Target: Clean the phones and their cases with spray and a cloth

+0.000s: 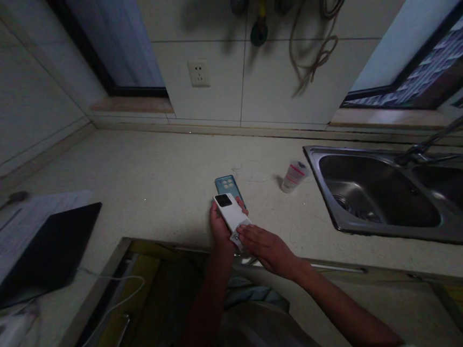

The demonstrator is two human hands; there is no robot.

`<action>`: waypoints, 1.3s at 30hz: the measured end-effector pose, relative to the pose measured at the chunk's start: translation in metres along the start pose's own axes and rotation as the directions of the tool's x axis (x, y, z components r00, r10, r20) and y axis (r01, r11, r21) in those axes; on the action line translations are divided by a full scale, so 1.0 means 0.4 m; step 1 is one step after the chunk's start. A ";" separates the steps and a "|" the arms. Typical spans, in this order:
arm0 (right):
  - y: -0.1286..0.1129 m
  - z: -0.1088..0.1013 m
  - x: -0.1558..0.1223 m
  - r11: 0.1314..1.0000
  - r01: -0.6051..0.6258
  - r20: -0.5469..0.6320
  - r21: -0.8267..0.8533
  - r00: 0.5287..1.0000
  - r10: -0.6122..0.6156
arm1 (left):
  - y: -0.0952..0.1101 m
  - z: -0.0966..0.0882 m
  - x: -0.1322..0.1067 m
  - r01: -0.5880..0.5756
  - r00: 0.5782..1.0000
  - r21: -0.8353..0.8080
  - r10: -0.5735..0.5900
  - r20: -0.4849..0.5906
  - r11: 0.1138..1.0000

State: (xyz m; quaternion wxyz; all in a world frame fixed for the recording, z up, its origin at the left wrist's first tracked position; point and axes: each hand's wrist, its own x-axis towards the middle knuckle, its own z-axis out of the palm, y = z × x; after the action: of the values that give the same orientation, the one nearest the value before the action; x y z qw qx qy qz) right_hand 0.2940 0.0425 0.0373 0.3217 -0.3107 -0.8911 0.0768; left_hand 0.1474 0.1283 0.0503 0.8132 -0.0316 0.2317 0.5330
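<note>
My left hand is wrapped round a white phone, back side up, its dark camera block at the far end. My right hand presses a small white cloth or wipe with its fingertips against the near end of the phone. Both hands hover just over the counter's front edge. A second phone in a teal case lies flat on the counter just behind the white one.
A small white bottle lies on the beige counter left of a steel double sink with a tap. At the left sit a dark flat panel, papers and white cables. A wall socket and hanging utensils are behind.
</note>
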 end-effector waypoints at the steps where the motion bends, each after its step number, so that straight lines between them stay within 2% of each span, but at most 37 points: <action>1: 0.005 0.000 0.003 1.000 -0.015 -0.025 0.023 1.000 0.016 | -0.004 0.001 -0.001 -0.012 1.000 0.007 0.012 0.001 1.000; 5: 0.017 -0.016 0.040 0.992 -0.083 -0.048 0.095 0.995 0.088 | -0.013 0.001 -0.001 -0.053 0.999 0.048 0.053 -0.007 0.997; 8: 0.021 -0.049 0.082 0.985 -0.094 0.004 0.143 0.996 0.094 | -0.011 -0.004 0.001 0.006 0.995 0.086 0.002 -0.099 0.996; 10: 0.022 -0.075 0.108 0.977 -0.096 0.036 0.190 0.995 0.091 | -0.010 -0.007 0.003 0.028 0.994 0.117 -0.015 -0.109 0.993; 12: 0.023 -0.098 0.128 0.971 -0.117 0.069 0.209 0.992 0.104 | -0.013 -0.009 0.005 -0.017 0.997 0.164 0.029 -0.072 0.986; 15: 0.030 -0.121 0.145 0.963 -0.197 0.128 0.185 0.976 0.176 | -0.022 -0.008 0.006 -0.161 0.982 0.242 0.180 -0.060 0.957; 18: 0.050 -0.122 0.152 0.938 -0.287 0.187 0.197 0.950 0.251 | -0.031 0.000 -0.001 -0.289 0.945 0.258 0.317 -0.075 0.922; 20: 0.068 -0.112 0.156 0.917 -0.342 0.205 0.205 0.931 0.302 | -0.037 0.007 -0.011 -0.317 0.938 0.232 0.341 -0.067 0.919; 22: 0.087 -0.097 0.163 0.905 -0.379 0.200 0.196 0.918 0.341 | -0.043 0.013 -0.022 -0.281 0.953 0.202 0.297 -0.055 0.938; 25: 0.110 -0.073 0.179 0.918 -0.359 0.182 0.170 0.927 0.328 | -0.049 0.023 -0.034 -0.127 0.990 0.180 0.135 -0.034 0.975; 27: 0.118 -0.061 0.190 0.937 -0.320 0.180 0.141 0.939 0.294 | -0.048 0.030 -0.041 -0.023 0.999 0.172 0.027 -0.020 0.985; 31: 0.110 -0.054 0.197 0.964 -0.264 0.220 0.032 0.943 0.251 | -0.032 0.047 -0.056 0.068 0.997 0.095 -0.070 0.022 0.993; 34: 0.086 -0.058 0.184 0.973 -0.225 0.285 -0.045 0.931 0.229 | -0.011 0.056 -0.064 0.125 0.992 0.045 -0.125 0.003 0.991; 36: 0.065 -0.064 0.166 0.979 -0.193 0.329 -0.060 0.922 0.203 | 0.003 0.055 -0.065 0.177 0.984 0.048 -0.177 -0.006 0.983; 39: 0.036 -0.079 0.135 0.995 -0.103 0.387 -0.018 0.916 0.102 | 0.024 0.043 -0.056 0.213 0.976 0.099 -0.216 0.015 0.972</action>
State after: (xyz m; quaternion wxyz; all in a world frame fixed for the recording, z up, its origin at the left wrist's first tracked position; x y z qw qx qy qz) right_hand 0.2885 0.0843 0.0855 0.1350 -0.3349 -0.9196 0.1546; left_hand 0.1377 0.1186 0.0766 0.8694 -0.0103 0.2419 0.4307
